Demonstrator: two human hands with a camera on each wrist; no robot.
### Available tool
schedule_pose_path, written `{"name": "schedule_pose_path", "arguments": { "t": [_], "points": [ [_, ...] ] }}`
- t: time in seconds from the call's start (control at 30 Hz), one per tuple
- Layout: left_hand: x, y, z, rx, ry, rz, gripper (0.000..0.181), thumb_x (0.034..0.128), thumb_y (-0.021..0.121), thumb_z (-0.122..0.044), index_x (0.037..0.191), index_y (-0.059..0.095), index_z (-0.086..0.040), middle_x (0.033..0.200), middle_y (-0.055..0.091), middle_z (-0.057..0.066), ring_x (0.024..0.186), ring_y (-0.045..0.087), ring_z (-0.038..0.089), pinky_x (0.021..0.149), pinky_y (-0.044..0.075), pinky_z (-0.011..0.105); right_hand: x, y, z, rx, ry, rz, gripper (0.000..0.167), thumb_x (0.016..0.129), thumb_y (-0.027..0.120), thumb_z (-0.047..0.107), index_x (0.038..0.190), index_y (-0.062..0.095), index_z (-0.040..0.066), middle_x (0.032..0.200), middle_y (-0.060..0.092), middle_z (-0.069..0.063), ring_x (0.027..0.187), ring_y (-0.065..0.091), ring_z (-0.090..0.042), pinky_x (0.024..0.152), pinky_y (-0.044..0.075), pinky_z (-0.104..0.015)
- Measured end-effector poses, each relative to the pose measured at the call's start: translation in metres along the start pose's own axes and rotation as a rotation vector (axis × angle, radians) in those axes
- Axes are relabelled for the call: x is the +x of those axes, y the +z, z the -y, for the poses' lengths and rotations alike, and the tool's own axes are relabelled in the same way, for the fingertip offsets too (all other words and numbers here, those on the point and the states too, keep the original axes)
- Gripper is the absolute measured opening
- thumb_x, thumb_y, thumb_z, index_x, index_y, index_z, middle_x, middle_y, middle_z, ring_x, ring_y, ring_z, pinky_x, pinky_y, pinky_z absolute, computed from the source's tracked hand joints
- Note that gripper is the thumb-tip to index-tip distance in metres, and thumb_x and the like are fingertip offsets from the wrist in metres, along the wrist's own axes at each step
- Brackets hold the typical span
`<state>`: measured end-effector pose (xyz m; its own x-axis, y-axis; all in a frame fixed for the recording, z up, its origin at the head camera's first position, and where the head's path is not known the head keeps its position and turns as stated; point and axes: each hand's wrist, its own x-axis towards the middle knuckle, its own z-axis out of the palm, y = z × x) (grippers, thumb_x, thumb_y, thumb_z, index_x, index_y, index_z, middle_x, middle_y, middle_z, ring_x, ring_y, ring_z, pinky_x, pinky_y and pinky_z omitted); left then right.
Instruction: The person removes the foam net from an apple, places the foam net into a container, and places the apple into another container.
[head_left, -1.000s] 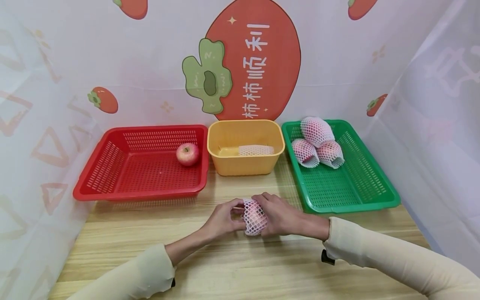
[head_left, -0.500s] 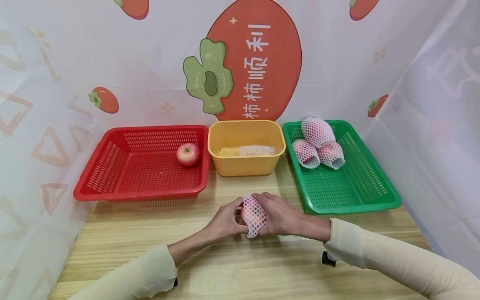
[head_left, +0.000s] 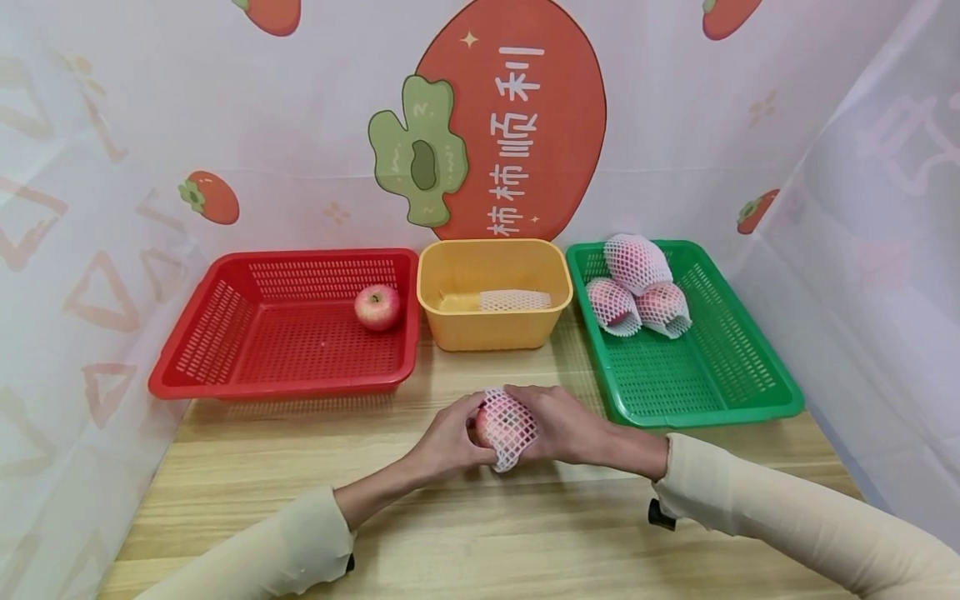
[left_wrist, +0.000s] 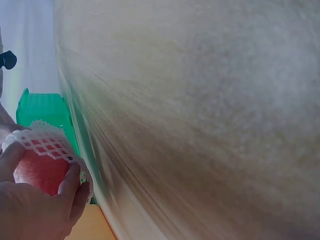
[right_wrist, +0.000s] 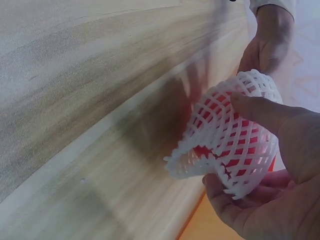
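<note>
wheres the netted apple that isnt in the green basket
In the head view, the netted apple is just below and right of centre, held between the left hand and right hand, nearer the person than the yellow bin.

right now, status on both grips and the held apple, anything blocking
Left grip on apple, right grip on foam net. Apple partly netted, bare toward left grip. Nothing visibly blocking.
</note>
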<state>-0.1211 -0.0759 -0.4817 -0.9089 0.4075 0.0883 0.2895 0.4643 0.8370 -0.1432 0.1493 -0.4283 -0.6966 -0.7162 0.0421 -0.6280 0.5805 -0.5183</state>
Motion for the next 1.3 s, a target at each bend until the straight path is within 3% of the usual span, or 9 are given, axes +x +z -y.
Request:
{"name": "schedule_pose_path", "arguments": {
  "t": [0.2,0.5,0.63,0.87,1.03,1.3],
  "points": [
    [-0.001,-0.002,0.001,-0.005,-0.019,-0.016,0.078,0.0670,0.088,-0.006,0.140,0.061,-0.001,0.124,0.068,0.011,0.111,0.064,0.022,0.099,0.055,0.037,-0.001,-0.004,-0.003,-0.023,-0.010,-0.001,0.076,0.078,0.096,0.024,0.139,0.063,-0.005,0.124,0.075,-0.013,0.109,0.073,-0.021,0.090,0.061,-0.036],
    [-0.002,-0.005,-0.001,-0.088,-0.069,0.019,0.082,0.0698,0.092,-0.008,0.145,0.057,-0.004,0.133,0.067,0.014,0.113,0.069,0.025,0.096,0.056,0.031,-0.006,-0.013,-0.004,-0.033,0.019,0.007,0.065,0.083,0.092,0.015,0.137,0.065,-0.008,0.124,0.075,-0.017,0.109,0.075,-0.024,0.087,0.063,-0.035],
    [-0.002,-0.008,-0.003,-0.116,-0.090,0.023,0.084,0.0710,0.092,-0.010,0.146,0.056,-0.005,0.136,0.066,0.014,0.115,0.070,0.027,0.094,0.056,0.029,-0.008,-0.016,-0.005,-0.026,0.009,-0.026,0.046,0.088,0.088,0.015,0.129,0.074,0.000,0.118,0.078,-0.009,0.103,0.075,-0.017,0.082,0.063,-0.029],
    [-0.002,-0.016,-0.006,-0.114,-0.103,-0.001,0.084,0.0718,0.097,-0.021,0.146,0.058,-0.012,0.135,0.068,0.008,0.114,0.070,0.024,0.093,0.057,0.031,-0.010,-0.023,-0.008,-0.086,0.023,-0.114,0.010,0.090,0.085,0.008,0.099,0.084,0.009,0.094,0.081,0.001,0.086,0.075,-0.009,0.071,0.061,-0.026],
    [-0.004,-0.019,-0.005,-0.116,-0.100,-0.004,0.084,0.0707,0.100,-0.028,0.144,0.061,-0.016,0.134,0.070,0.002,0.110,0.071,0.020,0.090,0.057,0.029,-0.011,-0.028,-0.011,-0.123,0.021,-0.171,0.009,0.086,0.087,0.007,0.094,0.084,0.008,0.090,0.081,-0.001,0.081,0.076,-0.010,0.068,0.061,-0.028],
    [-0.010,-0.025,-0.005,-0.148,-0.086,-0.002,0.079,0.0724,0.099,-0.028,0.141,0.061,-0.019,0.133,0.070,0.002,0.110,0.071,0.020,0.091,0.057,0.032,-0.016,-0.035,-0.012,-0.128,0.040,-0.184,0.009,0.085,0.088,0.006,0.094,0.084,0.007,0.089,0.081,-0.002,0.078,0.074,-0.008,0.068,0.062,-0.030]
  ]
}}
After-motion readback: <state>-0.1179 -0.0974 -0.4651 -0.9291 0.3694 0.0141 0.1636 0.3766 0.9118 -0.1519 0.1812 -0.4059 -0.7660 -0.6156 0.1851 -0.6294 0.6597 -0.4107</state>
